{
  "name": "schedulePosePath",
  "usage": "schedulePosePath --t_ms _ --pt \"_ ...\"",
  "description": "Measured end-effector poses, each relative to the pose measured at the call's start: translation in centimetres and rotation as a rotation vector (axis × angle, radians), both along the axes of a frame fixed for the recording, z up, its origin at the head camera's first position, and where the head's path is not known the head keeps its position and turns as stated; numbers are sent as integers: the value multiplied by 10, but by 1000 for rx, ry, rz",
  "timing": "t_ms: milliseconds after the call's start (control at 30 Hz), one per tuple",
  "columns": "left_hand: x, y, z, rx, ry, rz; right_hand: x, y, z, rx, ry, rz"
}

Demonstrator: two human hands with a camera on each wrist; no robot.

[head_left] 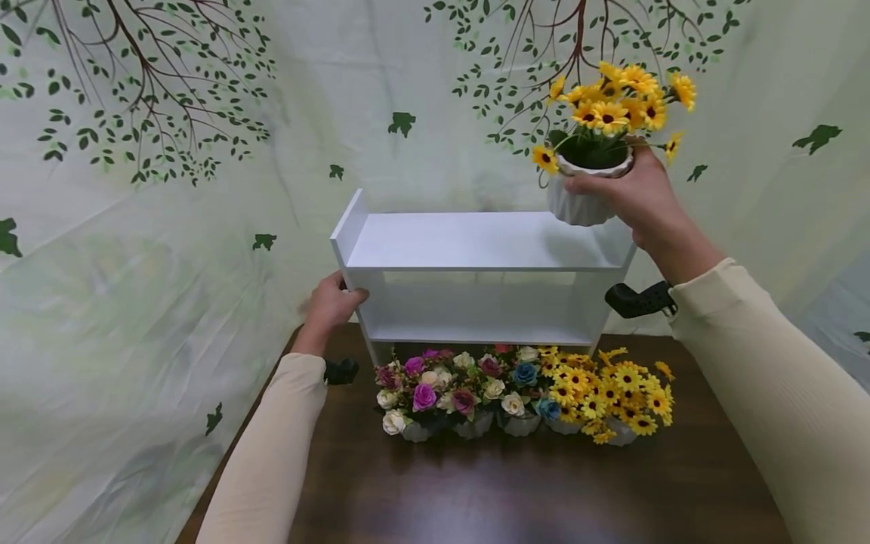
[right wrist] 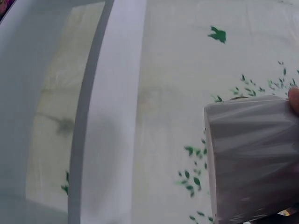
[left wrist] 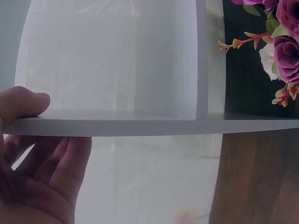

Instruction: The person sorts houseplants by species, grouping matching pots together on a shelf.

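Note:
A white two-tier shelf [head_left: 476, 240] stands on the dark table against the patterned cloth. My left hand [head_left: 333, 304] grips its left side panel, thumb on one face and fingers behind, as the left wrist view also shows. Above the right end of the top tier, my right hand [head_left: 639, 193] holds a white ribbed flower pot [head_left: 578, 202] by its rim. Yellow daisy-like flowers [head_left: 612, 106] fill that pot. In the right wrist view the pot's ribbed wall [right wrist: 254, 154] hangs apart from the shelf board [right wrist: 112, 121].
In front of the shelf stands a row of potted artificial flowers: purple and cream roses [head_left: 424, 393], blue ones [head_left: 525, 373], and yellow daisies [head_left: 632, 393] at the right. Behind everything hangs a pale cloth [head_left: 401, 68] with leaf prints. The brown table [head_left: 503, 491] extends toward me.

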State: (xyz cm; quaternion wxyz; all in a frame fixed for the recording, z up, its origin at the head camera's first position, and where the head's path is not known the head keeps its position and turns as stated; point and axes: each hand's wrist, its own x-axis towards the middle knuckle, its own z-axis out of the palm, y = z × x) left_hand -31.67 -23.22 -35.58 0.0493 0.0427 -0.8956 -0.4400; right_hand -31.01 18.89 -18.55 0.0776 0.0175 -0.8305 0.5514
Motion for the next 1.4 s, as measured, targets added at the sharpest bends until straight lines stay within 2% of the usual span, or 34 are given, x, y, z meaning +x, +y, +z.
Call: schedulePosePath --t_ms 333,600,833,1167,1400 --pt "-4 6 -7 -10 13 39 -20 -64 -24 -40 -1 104" --pt "-7 11 -8 0 32 70 -33 -100 -39 -77 -14 132" --pt "-10 14 -6 -11 26 72 -42 -131 -44 -130 -9 168" --pt "-11 13 -4 -27 27 111 -44 -186 -50 -194 8 216" --pt "-12 15 -4 -30 46 124 -46 -205 -54 -207 -9 224"
